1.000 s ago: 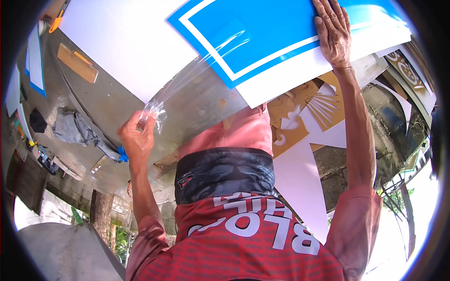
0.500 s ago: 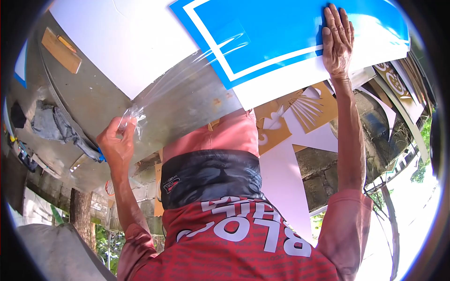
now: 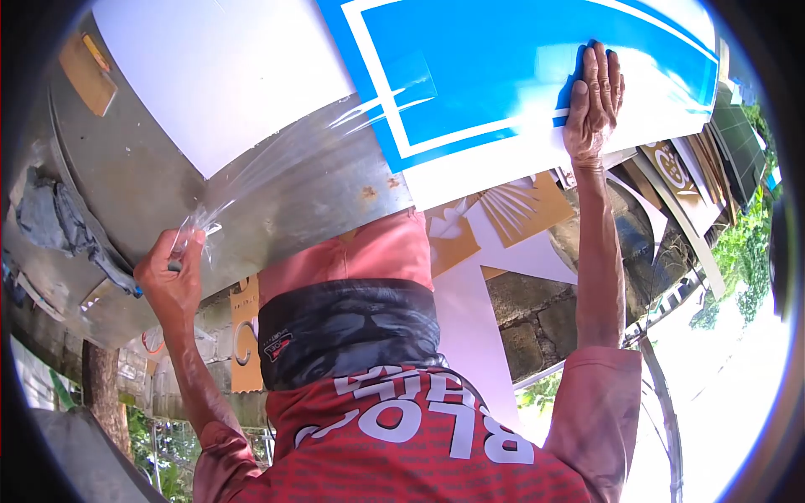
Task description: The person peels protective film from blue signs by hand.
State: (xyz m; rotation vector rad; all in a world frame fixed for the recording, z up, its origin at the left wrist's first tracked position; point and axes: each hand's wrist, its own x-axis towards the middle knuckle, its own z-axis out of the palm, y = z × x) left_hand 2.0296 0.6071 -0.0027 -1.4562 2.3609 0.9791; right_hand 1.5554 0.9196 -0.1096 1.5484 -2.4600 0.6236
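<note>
My left hand (image 3: 172, 272) is closed, thumb and fingers pinching the gathered end of a clear plastic film (image 3: 277, 155). The film stretches in shiny creases over the grey metal surface to the blue panel (image 3: 478, 59), which has a white border line. On that panel, near its closer edge, my right hand (image 3: 594, 105) lies flat with fingers stretched out. It holds nothing. A white sheet (image 3: 226, 75) lies left of the panel, on the grey metal tabletop (image 3: 327, 172).
A brown wooden block (image 3: 88, 75) with a yellow item on it and a crumpled grey cloth (image 3: 50, 218) are at the left. Cut-out brown boards (image 3: 528, 210) and white offcuts (image 3: 470, 318) stand below the table edge. A tree trunk (image 3: 102, 394) is at lower left.
My left hand has moved left and toward me, drawing the film out farther. My right hand stays flat on the panel, slightly nearer to me. The whole view has shifted a little.
</note>
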